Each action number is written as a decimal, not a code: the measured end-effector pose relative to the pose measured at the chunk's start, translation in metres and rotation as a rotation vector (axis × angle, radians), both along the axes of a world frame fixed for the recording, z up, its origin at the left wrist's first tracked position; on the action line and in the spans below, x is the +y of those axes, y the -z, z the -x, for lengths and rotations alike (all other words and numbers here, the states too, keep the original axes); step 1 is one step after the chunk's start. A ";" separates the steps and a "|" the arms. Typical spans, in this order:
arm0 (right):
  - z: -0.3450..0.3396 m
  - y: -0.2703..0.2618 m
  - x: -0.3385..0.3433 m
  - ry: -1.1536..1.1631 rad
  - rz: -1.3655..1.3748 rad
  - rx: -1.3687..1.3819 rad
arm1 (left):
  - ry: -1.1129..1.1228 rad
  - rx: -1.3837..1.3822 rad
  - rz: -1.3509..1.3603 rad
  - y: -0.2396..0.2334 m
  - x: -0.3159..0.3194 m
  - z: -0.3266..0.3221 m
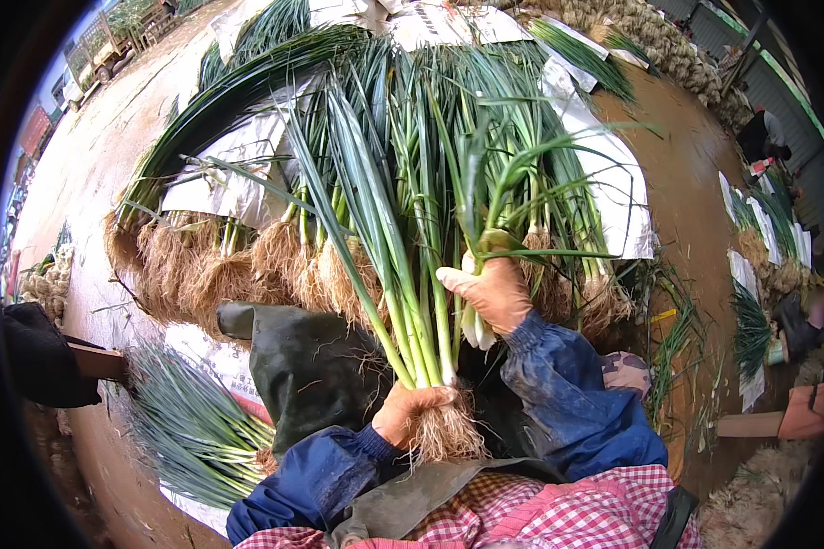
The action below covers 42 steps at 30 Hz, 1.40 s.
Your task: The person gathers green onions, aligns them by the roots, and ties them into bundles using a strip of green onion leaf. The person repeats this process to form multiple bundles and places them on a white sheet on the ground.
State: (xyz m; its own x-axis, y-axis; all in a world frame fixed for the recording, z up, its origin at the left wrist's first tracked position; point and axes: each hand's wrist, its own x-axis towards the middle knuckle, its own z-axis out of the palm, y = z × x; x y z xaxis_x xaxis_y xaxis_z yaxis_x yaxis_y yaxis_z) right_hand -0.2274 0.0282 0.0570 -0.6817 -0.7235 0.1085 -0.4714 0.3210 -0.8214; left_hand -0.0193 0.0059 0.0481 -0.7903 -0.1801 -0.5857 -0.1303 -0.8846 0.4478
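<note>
My left hand [405, 415], in an orange-tan glove, is closed round the white lower stems of several green onions [412, 336], just above their stringy roots. Their leaves point away from me. Up and to the right, my right hand [491, 288], gloved alike, grips a small clump of torn green onion leaves [498, 213], with pale stem pieces showing below the palm. Beyond both hands lies a broad row of green onions [398, 137], their tan roots towards me. Another bundle of green onions [199, 425] lies at the lower left, its roots by my dark apron.
White printed sacks [611, 171] lie under the onions on wet brown ground. Loose leaves [676, 343] are scattered at the right. A person [762, 137] is at the far right, near more bundles. Brown pieces, perhaps stool parts, jut in at both sides. A truck [96, 62] stands at the upper left.
</note>
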 end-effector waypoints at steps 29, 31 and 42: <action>0.251 -0.055 0.481 0.878 0.196 -0.741 | -0.258 0.679 -0.378 0.035 -0.005 -0.044; 0.210 -0.012 0.540 0.815 -0.716 -0.751 | -0.273 0.530 -0.381 0.025 -0.003 -0.037; 0.116 -0.062 0.235 0.340 0.036 -0.255 | 0.268 0.247 0.089 -0.001 -0.041 -0.041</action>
State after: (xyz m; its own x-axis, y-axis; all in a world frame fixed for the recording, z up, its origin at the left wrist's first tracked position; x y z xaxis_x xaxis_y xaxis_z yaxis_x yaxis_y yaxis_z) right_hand -0.3439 0.2631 0.1194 -0.8891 -0.4519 -0.0734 -0.1237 0.3916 -0.9118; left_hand 0.0214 -0.0355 0.0492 -0.9318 0.0104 -0.3628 -0.2302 -0.7897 0.5687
